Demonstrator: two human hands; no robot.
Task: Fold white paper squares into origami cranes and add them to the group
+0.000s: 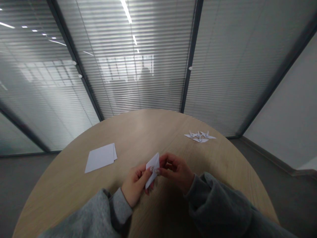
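A small folded white paper (153, 167), roughly diamond-shaped, is held up over the table between both hands. My left hand (136, 182) grips it from the left, thumb on its face and fingers behind. At its right edge, my right hand (176, 170) pinches the paper between thumb and fingers. Several folded white paper cranes (199, 136) sit grouped at the right rear of the table. Flat white paper sheets (100, 158) lie stacked on the left, one sticking out a little on the right side.
The round wooden table (148, 129) has its curved far edge near glass panels with blinds (143, 89). Dark frames divide the panels. A white wall (284, 112) stands at the right, and grey floor shows on both sides.
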